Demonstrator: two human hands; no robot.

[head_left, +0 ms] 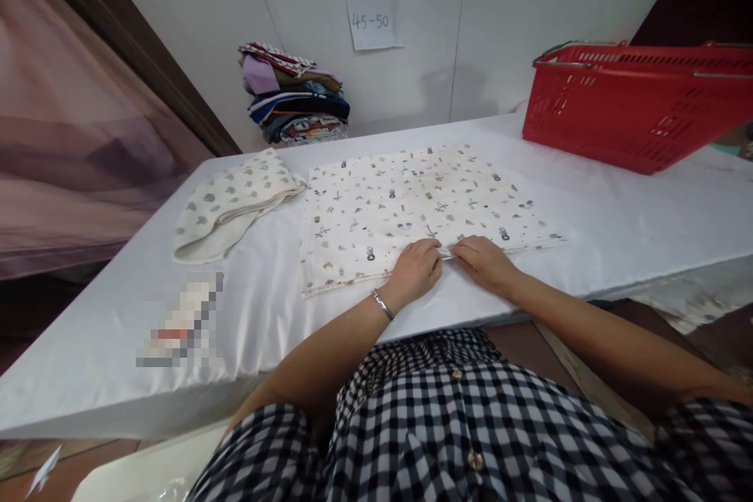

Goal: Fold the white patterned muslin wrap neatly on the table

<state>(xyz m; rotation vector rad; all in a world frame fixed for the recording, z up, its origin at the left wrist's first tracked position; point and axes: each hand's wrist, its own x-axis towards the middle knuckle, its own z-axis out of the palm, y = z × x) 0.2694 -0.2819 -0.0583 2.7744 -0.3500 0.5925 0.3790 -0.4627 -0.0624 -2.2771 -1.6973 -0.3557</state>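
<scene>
A white cloth with small printed figures (405, 204) lies flat and folded in layers on the white-covered table (617, 227). At the middle of its near edge, my left hand (417, 271) has its fingers closed on the cloth, a metal bracelet at the wrist. Just to the right, my right hand (483, 263) pinches the same edge, the fingertips of both hands nearly meeting. Left of this cloth sits a second folded cloth with a grey-green print (235, 200), untouched by either hand.
A red plastic basket (635, 106) stands at the back right. Behind the table's far edge is a stack of folded fabrics (297, 98). A pixelated item (185, 318) lies at the front left. Paper signs (370, 20) hang on the wall.
</scene>
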